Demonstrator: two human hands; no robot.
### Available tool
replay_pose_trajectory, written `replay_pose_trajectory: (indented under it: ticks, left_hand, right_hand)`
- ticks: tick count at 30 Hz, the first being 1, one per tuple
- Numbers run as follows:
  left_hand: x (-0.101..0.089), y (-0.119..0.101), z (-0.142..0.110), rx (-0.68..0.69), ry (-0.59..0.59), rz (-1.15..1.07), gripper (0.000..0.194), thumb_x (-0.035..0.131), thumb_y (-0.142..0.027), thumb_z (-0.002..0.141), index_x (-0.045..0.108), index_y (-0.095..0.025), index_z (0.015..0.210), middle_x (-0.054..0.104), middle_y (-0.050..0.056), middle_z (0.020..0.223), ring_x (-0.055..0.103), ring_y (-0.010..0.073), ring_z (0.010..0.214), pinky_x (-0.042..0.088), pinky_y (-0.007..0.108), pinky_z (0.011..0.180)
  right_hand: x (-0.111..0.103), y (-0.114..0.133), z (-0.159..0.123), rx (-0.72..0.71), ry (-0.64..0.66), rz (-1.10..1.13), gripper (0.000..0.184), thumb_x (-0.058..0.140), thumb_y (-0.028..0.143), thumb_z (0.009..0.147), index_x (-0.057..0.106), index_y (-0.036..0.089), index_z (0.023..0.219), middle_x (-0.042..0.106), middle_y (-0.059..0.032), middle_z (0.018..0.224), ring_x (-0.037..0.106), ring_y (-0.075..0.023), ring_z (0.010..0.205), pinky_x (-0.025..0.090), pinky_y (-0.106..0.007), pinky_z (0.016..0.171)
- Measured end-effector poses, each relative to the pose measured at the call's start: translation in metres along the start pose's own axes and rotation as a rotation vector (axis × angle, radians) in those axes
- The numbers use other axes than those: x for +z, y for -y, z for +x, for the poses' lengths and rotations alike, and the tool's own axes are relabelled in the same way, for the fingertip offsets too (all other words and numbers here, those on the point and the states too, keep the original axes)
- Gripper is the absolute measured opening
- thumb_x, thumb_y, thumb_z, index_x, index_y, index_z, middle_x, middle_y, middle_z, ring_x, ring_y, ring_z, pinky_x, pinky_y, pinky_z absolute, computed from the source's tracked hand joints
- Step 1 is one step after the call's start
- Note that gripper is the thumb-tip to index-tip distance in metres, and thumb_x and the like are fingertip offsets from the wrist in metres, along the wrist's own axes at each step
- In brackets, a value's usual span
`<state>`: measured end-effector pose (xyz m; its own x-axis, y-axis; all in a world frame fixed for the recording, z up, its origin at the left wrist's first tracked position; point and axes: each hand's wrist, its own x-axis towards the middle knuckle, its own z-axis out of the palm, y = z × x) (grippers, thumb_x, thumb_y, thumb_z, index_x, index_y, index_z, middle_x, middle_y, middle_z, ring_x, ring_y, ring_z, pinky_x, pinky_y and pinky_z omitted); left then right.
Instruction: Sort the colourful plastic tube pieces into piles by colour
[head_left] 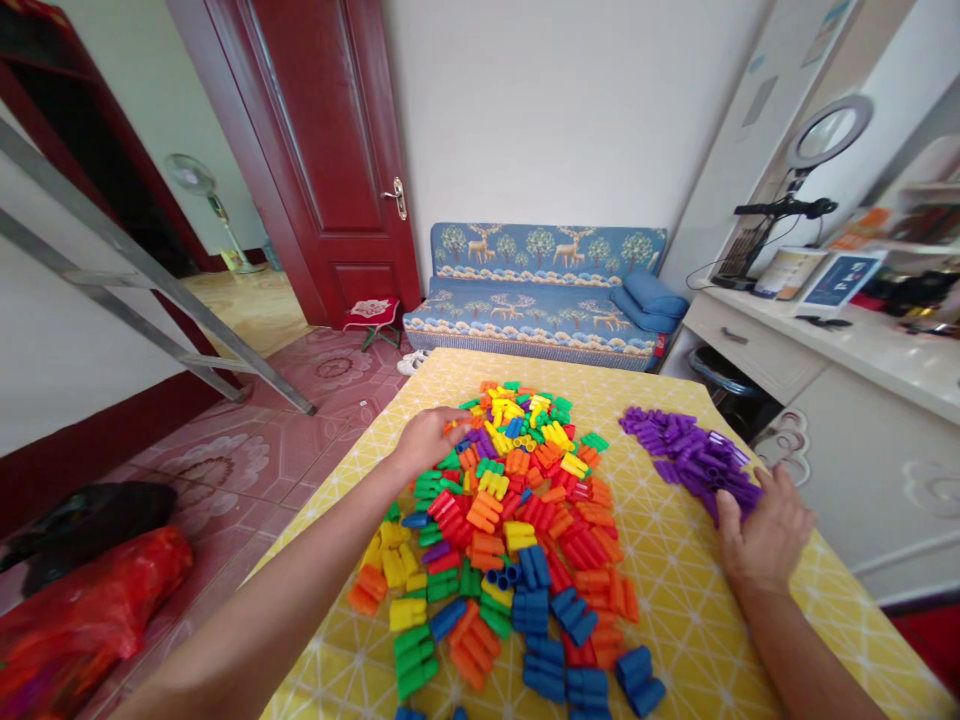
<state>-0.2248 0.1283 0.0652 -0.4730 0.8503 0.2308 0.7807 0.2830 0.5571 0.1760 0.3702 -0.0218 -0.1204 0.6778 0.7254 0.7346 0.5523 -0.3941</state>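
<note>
A big heap of mixed plastic blocks (517, 520), red, orange, yellow, green, blue and a few purple, covers the middle of the yellow patterned tablecloth (675, 580). A separate pile of purple blocks (694, 455) lies to the right. My left hand (427, 440) reaches into the far left side of the mixed heap, fingers curled onto the blocks there; what it grips is hidden. My right hand (765, 525) rests at the near edge of the purple pile, fingers bent against the purple blocks.
A blue patterned sofa bed (540, 300) stands beyond the table. A white desk (840, 350) with a ring light (829, 130) is at the right. A red door (330, 150), a metal ladder (150, 290) and a red bag (82, 600) are at the left.
</note>
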Motion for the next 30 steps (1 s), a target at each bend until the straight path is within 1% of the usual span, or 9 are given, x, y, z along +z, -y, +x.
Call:
replay_pose_trajectory:
  ticks: [3, 6, 10, 14, 16, 19, 22, 27, 30]
  left_hand:
    - [0.013, 0.040, 0.035, -0.137, -0.072, 0.017, 0.035, 0.059, -0.027, 0.081, 0.069, -0.015, 0.113, 0.068, 0.014, 0.119, 0.060, 0.0285, 0.114, 0.041, 0.039, 0.102]
    - [0.027, 0.069, 0.054, -0.184, -0.031, -0.028, 0.029, 0.066, -0.018, 0.071, 0.073, -0.017, 0.099, 0.073, 0.010, 0.107, 0.064, 0.0274, 0.106, 0.046, 0.037, 0.096]
    - [0.039, 0.090, 0.063, -0.222, 0.006, -0.100, 0.031, 0.069, -0.013, 0.062, 0.074, -0.019, 0.092, 0.076, 0.002, 0.088, 0.068, 0.0219, 0.088, 0.052, 0.031, 0.082]
    - [0.037, 0.097, 0.063, -0.258, -0.020, -0.143, 0.033, 0.069, -0.015, 0.061, 0.073, -0.018, 0.094, 0.073, 0.000, 0.073, 0.066, 0.0175, 0.070, 0.053, 0.027, 0.069]
    - [0.033, 0.094, 0.062, -0.268, -0.058, -0.154, 0.029, 0.064, -0.021, 0.069, 0.072, -0.016, 0.096, 0.072, 0.003, 0.074, 0.066, 0.0166, 0.068, 0.053, 0.026, 0.064]
    - [0.028, 0.080, 0.059, -0.237, -0.091, -0.169, 0.037, 0.046, -0.028, 0.084, 0.065, -0.012, 0.111, 0.073, 0.009, 0.090, 0.066, 0.0160, 0.072, 0.052, 0.024, 0.061]
    - [0.030, 0.056, 0.058, -0.115, -0.013, -0.166, 0.041, 0.035, -0.029, 0.089, 0.063, -0.013, 0.114, 0.071, 0.009, 0.100, 0.066, 0.0154, 0.079, 0.053, 0.025, 0.067]
    - [0.044, 0.020, 0.055, 0.106, 0.225, -0.028, 0.019, 0.061, -0.031, 0.075, 0.073, -0.021, 0.088, 0.070, 0.004, 0.096, 0.063, 0.0204, 0.094, 0.048, 0.029, 0.086]
    - [0.048, 0.010, 0.052, 0.146, 0.305, 0.082, 0.034, 0.074, -0.039, 0.064, 0.072, -0.023, 0.094, 0.068, 0.006, 0.098, 0.062, 0.0247, 0.095, 0.047, 0.032, 0.086]
  right_hand:
    - [0.001, -0.003, 0.001, -0.014, 0.005, -0.004, 0.065, 0.034, 0.051, 0.088, 0.039, 0.009, 0.138, 0.033, -0.0202, 0.149, 0.032, -0.0397, 0.135, 0.019, -0.059, 0.109]
    - [0.002, -0.003, 0.001, -0.013, 0.014, -0.015, 0.067, 0.034, 0.053, 0.088, 0.040, 0.008, 0.138, 0.034, -0.0207, 0.148, 0.033, -0.0403, 0.134, 0.021, -0.060, 0.108]
    - [0.001, -0.004, 0.001, -0.002, 0.021, -0.012, 0.067, 0.033, 0.053, 0.089, 0.040, 0.008, 0.137, 0.035, -0.0212, 0.148, 0.034, -0.0405, 0.134, 0.021, -0.061, 0.107]
    - [0.003, -0.007, 0.000, -0.006, 0.008, -0.006, 0.065, 0.035, 0.052, 0.089, 0.040, 0.009, 0.138, 0.035, -0.0207, 0.148, 0.033, -0.0397, 0.134, 0.022, -0.060, 0.107]
    - [0.004, -0.009, -0.001, -0.012, -0.004, -0.005, 0.065, 0.035, 0.051, 0.089, 0.041, 0.008, 0.137, 0.036, -0.0207, 0.147, 0.033, -0.0392, 0.134, 0.022, -0.059, 0.107]
    - [0.004, -0.009, -0.001, -0.013, -0.007, -0.008, 0.065, 0.034, 0.051, 0.089, 0.041, 0.007, 0.136, 0.037, -0.0210, 0.147, 0.034, -0.0391, 0.134, 0.022, -0.059, 0.108]
    - [0.003, -0.008, -0.001, -0.012, -0.008, -0.008, 0.065, 0.033, 0.052, 0.090, 0.041, 0.007, 0.137, 0.036, -0.0212, 0.147, 0.033, -0.0386, 0.134, 0.023, -0.057, 0.108]
    - [0.003, -0.007, -0.001, -0.012, -0.014, 0.006, 0.065, 0.032, 0.051, 0.091, 0.038, 0.008, 0.139, 0.035, -0.0210, 0.147, 0.033, -0.0383, 0.135, 0.023, -0.058, 0.108]
    - [0.004, -0.009, -0.001, -0.011, -0.021, 0.012, 0.066, 0.032, 0.053, 0.091, 0.039, 0.006, 0.137, 0.036, -0.0228, 0.146, 0.033, -0.0378, 0.135, 0.025, -0.057, 0.108]
